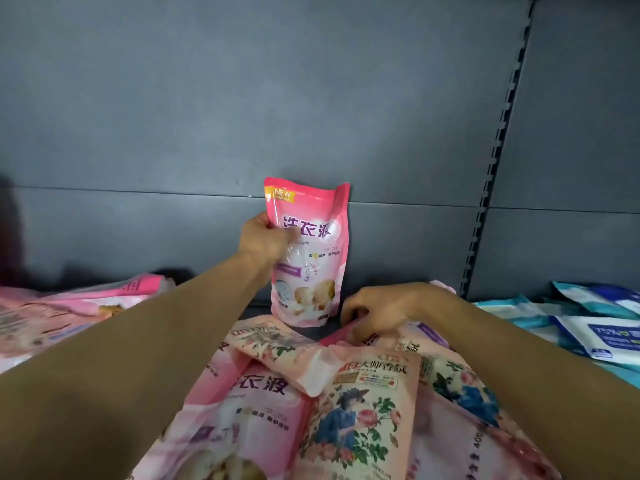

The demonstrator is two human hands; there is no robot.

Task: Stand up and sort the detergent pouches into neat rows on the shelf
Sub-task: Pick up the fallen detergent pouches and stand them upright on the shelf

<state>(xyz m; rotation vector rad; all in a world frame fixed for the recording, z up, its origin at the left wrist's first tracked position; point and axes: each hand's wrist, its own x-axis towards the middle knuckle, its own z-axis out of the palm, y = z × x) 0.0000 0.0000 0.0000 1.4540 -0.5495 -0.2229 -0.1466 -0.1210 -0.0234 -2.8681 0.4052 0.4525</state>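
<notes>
Nearest, at six o'clock: a loose heap of flat pouches [311, 403], pale floral ones overlapping pink ones, none upright, no row begun here. At four o'clock, the floral pouch with a figure in blue [360, 424], lying on top of the heap.

Further in, at three o'clock of the heap: right hand [377, 311], fingers curled down onto the top edge of a lying pouch [408, 336]; pinching or only resting, cannot tell.

Beyond, at twelve o'clock: left hand [268, 242], gripping the left edge of the upright pink pouch [310, 258], thumb across the front. Pouch standing on its base on the shelf [256, 304], at or near the grey back panel [311, 98]; touching or not, cannot tell.

Risks, as a guess: soft base and liquid fill, so likely to slump or tip forward onto the heap once released; held by one edge only, so apt to twist out of square. Heap crowding the base from five and six o'clock, leaving little floor for a second pouch beside it.

Elsewhere: at nine o'clock, more pink pouches [79, 306] lying flat. At three o'clock, past the slotted upright [498, 150], blue and white packs [595, 327], a different product, well apart.
</notes>
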